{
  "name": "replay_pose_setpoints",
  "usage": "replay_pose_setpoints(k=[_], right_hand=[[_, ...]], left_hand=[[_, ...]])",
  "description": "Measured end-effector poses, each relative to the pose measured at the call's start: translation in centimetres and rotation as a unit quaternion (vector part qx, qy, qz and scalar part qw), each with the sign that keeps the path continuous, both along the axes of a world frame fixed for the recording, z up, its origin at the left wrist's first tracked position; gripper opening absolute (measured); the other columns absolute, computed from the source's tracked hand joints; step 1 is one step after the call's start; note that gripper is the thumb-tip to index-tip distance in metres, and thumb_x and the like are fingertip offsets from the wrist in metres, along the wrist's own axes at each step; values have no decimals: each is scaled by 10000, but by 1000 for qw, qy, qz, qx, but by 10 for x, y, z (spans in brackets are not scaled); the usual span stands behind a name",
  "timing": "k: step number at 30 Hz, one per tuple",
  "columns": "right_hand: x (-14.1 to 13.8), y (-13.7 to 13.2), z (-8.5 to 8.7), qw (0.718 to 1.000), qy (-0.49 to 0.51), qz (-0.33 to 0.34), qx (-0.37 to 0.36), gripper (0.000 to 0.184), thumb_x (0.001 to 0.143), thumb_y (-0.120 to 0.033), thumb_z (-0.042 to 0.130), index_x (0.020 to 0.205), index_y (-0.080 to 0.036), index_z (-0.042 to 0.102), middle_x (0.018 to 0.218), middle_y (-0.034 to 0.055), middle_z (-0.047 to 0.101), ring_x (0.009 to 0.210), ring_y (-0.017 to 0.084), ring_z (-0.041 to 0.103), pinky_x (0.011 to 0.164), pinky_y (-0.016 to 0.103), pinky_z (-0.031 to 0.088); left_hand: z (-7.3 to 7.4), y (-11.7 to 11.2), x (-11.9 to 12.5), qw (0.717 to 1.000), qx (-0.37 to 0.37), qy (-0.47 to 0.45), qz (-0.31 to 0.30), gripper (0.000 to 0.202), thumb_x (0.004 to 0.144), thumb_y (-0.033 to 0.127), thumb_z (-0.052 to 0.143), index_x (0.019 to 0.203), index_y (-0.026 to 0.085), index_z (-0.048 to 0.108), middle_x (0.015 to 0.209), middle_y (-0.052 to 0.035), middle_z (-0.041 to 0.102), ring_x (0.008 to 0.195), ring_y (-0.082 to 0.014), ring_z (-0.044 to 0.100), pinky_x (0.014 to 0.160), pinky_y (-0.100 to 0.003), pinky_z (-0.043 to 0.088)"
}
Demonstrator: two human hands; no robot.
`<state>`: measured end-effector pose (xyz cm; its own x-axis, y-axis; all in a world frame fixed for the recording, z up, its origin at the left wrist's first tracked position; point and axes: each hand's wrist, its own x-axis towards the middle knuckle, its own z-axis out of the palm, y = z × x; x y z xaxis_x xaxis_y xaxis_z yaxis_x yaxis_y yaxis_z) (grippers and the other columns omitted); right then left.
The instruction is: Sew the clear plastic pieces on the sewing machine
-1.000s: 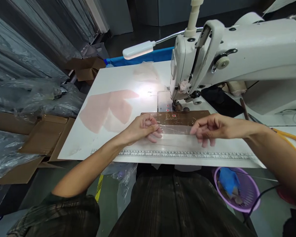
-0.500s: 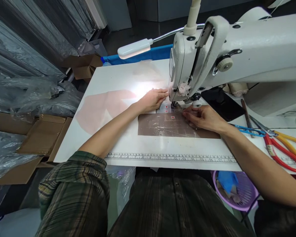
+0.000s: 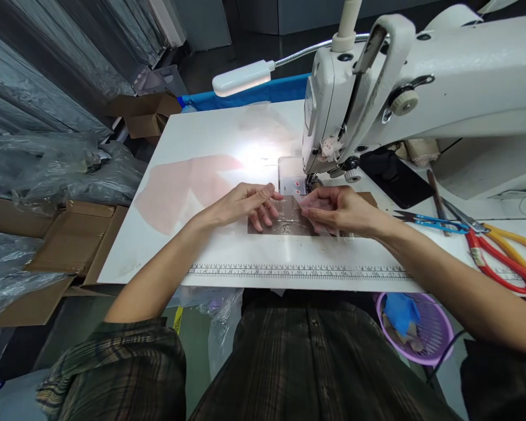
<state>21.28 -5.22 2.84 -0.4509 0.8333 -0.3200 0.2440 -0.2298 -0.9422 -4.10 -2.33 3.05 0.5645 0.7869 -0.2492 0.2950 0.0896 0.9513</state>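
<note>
A white sewing machine [image 3: 328,111] stands over the table, its presser foot [image 3: 311,180] above a metal needle plate [image 3: 291,169] with red marks. In front of it lies a brown taped sheet [image 3: 284,222]. My right hand [image 3: 339,209] pinches a thin, see-through pale piece of fabric [image 3: 298,202] just in front of the presser foot. Left of that, my left hand [image 3: 252,206] hovers over the brown sheet's left part, fingers apart and holding nothing. Flat on the table to the left rests a sheer pink fabric piece [image 3: 179,187].
Right of my right hand lie blue-handled thread snips [image 3: 433,221], scissors with red and orange handles [image 3: 499,257] and a black phone [image 3: 398,178]. A ruler strip [image 3: 298,273] runs along the front edge. A lamp [image 3: 243,79] hangs behind; a purple basket [image 3: 438,327] stands below.
My left hand has come away from beside the needle, toward me, and its fingers have spread. My right hand has shifted left with the sheer fabric lifted in its fingers.
</note>
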Motion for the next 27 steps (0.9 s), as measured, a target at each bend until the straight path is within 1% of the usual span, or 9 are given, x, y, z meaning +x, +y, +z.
replay_pose_setpoints(k=[5,8,10,13,15,17,23,25,27], right_hand=[[-32,5,1,996,92,5,5,468,802,-591,749,1043,-191,722,915,81,746,813,175,701,682,287,592],[-20,3,-8,989,-25,18,145,430,929,-565,595,1085,-188,733,904,90,739,786,197,689,695,346,584],[-6,-2,-17,944,-135,32,300,359,979,-443,532,1114,-183,740,934,102,731,816,218,671,748,394,569],[10,-12,-29,839,-220,109,485,343,979,-286,488,1192,-182,735,1070,140,695,999,272,623,877,462,531],[15,-14,-36,785,-266,137,543,369,968,-236,483,1248,-194,720,1096,154,661,1052,295,579,914,495,503],[17,-10,-41,755,-309,130,564,387,957,-217,493,1278,-206,710,1102,162,636,1042,304,556,909,512,487],[24,10,-43,765,-272,135,568,379,956,-210,497,1251,-213,735,1049,153,617,981,277,546,898,483,499],[25,12,-43,773,-249,137,568,370,961,-225,499,1240,-228,741,1046,145,618,994,274,543,913,483,499],[25,13,-45,777,-234,132,569,363,965,-243,504,1238,-234,743,1046,141,620,1001,273,539,913,482,501]], left_hand=[[-7,-2,-8,995,-102,-20,7,810,824,817,555,1231,126,660,842,-114,721,706,-224,738,563,-278,597],[-8,-7,-12,997,-73,17,-14,764,849,675,669,1393,154,545,893,-84,710,757,-206,740,627,-269,606],[-8,-13,-11,999,-29,43,-19,794,826,501,779,1474,173,458,860,-44,695,709,-173,727,634,-253,595],[-11,-20,-3,997,33,73,7,736,829,296,782,1473,154,455,763,2,656,595,-127,687,609,-237,579],[-14,-22,4,993,65,85,56,672,852,230,732,1460,138,462,755,2,657,542,-107,658,569,-231,568],[-15,-23,7,988,87,87,97,677,849,199,707,1469,126,444,776,-6,666,515,-91,628,521,-216,544],[-15,-18,6,981,163,100,37,695,825,232,678,1492,220,483,831,25,656,565,-54,534,511,-181,429],[-16,-18,11,966,211,141,43,479,833,328,693,1296,207,668,770,30,650,558,-54,490,529,-195,397],[-17,-18,19,947,250,187,78,279,830,418,701,941,167,754,680,25,630,558,-68,483,537,-215,375]])
